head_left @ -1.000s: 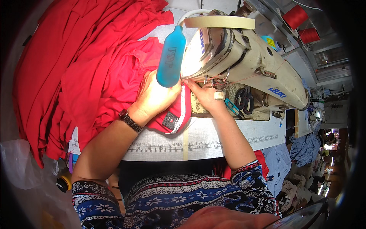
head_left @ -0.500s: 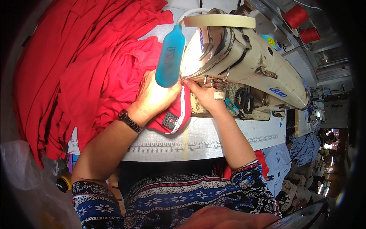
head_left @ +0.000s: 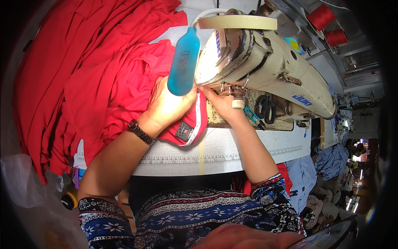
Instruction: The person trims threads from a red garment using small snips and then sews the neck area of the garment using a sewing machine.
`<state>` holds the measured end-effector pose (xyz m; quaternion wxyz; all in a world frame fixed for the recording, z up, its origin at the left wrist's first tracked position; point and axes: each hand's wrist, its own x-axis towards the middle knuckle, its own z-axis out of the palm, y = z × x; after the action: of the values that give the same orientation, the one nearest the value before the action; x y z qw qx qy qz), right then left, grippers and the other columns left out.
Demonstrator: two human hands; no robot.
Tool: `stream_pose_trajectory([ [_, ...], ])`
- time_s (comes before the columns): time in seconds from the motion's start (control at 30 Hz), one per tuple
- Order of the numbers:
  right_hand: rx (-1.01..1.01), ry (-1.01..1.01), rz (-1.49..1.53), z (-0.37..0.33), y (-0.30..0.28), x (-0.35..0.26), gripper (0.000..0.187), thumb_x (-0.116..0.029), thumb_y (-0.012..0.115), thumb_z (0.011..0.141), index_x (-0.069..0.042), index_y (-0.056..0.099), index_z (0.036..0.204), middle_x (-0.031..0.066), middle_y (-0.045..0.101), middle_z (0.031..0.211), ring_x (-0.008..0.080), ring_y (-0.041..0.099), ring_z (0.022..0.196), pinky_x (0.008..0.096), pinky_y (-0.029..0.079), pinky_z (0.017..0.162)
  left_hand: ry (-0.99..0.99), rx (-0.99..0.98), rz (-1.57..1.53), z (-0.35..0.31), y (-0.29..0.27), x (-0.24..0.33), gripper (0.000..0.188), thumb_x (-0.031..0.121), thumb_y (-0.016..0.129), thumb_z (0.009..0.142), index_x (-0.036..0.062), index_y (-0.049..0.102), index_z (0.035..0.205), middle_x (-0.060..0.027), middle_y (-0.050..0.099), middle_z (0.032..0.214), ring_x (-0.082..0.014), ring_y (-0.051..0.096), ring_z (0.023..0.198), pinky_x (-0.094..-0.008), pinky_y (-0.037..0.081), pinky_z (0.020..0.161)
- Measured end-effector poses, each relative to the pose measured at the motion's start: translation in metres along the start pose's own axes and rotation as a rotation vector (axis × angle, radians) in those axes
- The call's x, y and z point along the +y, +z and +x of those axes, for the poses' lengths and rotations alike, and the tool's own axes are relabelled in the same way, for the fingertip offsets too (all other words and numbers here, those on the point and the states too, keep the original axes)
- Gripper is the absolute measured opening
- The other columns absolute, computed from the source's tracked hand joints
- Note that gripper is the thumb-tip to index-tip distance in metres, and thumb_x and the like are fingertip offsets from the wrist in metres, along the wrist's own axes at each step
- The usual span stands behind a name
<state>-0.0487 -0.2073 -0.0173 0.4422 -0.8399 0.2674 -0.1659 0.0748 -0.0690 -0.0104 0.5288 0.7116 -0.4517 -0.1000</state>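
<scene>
A red garment (head_left: 112, 91) lies under a cream sewing machine (head_left: 259, 50), and white tape (head_left: 198, 112) runs along its curved edge beside a dark label (head_left: 183, 130). My left hand (head_left: 170, 103), a dark bracelet at its wrist, is closed on the garment just left of the machine's needle area. My right hand (head_left: 224, 107) reaches in from the other side, thumb and fingers closed on the garment's edge by the presser foot. A blue lamp (head_left: 183, 62) hides part of my left fingers; the needle itself is hidden.
More red cloth (head_left: 45, 83) is heaped at the left. Blue thread snips (head_left: 253, 116) and black-handled scissors (head_left: 265, 108) lie right of my right hand. A tape roll (head_left: 238, 23) sits on the machine head. Red thread cones (head_left: 320, 18) stand at the far right. A printed ruler (head_left: 215, 159) crosses the near table edge.
</scene>
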Motion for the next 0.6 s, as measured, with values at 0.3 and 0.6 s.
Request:
stream_pose_trajectory([
  [0.3,0.008,-0.027,0.151,-0.002,0.003,0.006,0.028,-0.015,0.073,0.081,-0.001,0.066,0.104,0.0085,0.072,0.097,0.0174,0.068,0.089,0.0329,0.054,0.078,-0.028,-0.021,0.000,-0.001,0.000,0.000,0.017,0.008,0.066,0.084,-0.0020,0.059,0.072,-0.0057,0.049,0.070,-0.0137,0.047,0.057,-0.0289,0.039,0.052],
  [0.6,-0.023,-0.051,0.188,0.000,0.002,0.013,0.026,-0.018,0.073,0.083,-0.001,0.068,0.102,0.0092,0.071,0.099,0.0183,0.068,0.090,0.0331,0.053,0.081,-0.032,-0.013,0.010,-0.001,0.002,-0.001,0.017,0.008,0.066,0.083,-0.0021,0.058,0.073,-0.0070,0.048,0.069,-0.0161,0.048,0.059,-0.0300,0.040,0.054],
])
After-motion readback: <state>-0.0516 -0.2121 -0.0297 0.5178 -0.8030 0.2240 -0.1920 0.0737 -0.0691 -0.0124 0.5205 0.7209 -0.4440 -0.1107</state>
